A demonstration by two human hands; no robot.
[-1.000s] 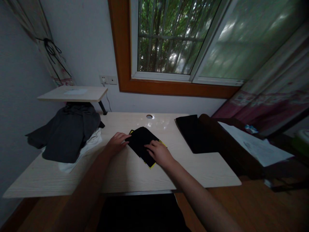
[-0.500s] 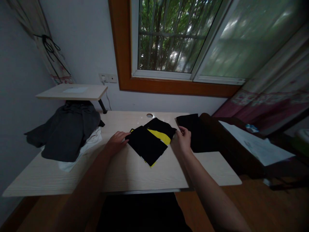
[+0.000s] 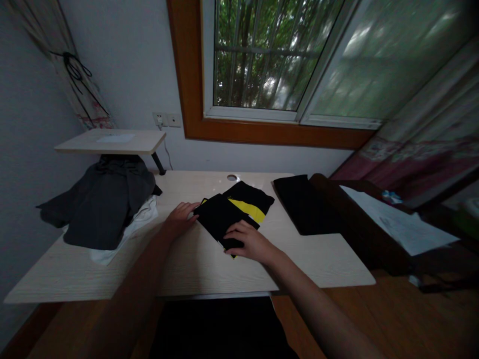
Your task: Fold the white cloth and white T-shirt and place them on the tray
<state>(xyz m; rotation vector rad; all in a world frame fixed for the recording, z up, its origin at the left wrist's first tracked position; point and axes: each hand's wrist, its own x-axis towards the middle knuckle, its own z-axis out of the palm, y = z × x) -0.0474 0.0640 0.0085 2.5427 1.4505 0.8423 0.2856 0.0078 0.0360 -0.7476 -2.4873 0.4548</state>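
Observation:
A folded black and yellow garment (image 3: 213,212) lies on the pale wooden table in front of me, its yellow part showing as a band between two black portions. My left hand (image 3: 180,218) is at its left corner, with the cloth edge between thumb and fingers. Over the near part of the garment rests my right hand (image 3: 249,242), palm down, fingers apart and curved, the tips touching the fabric. It grips nothing that I can see.
Dark grey clothes (image 3: 101,204) are heaped over a white cloth (image 3: 130,232) at the left, under a small raised shelf (image 3: 112,142). Folded black cloth (image 3: 310,207) lies at the table's right side. Farther right is a paper sheet (image 3: 396,219). A window stands behind the table (image 3: 318,264).
My right hand has left the garment's right corner and moved left and nearer to me, onto its front part. My left hand stays at the left corner. The garment has hardly shifted.

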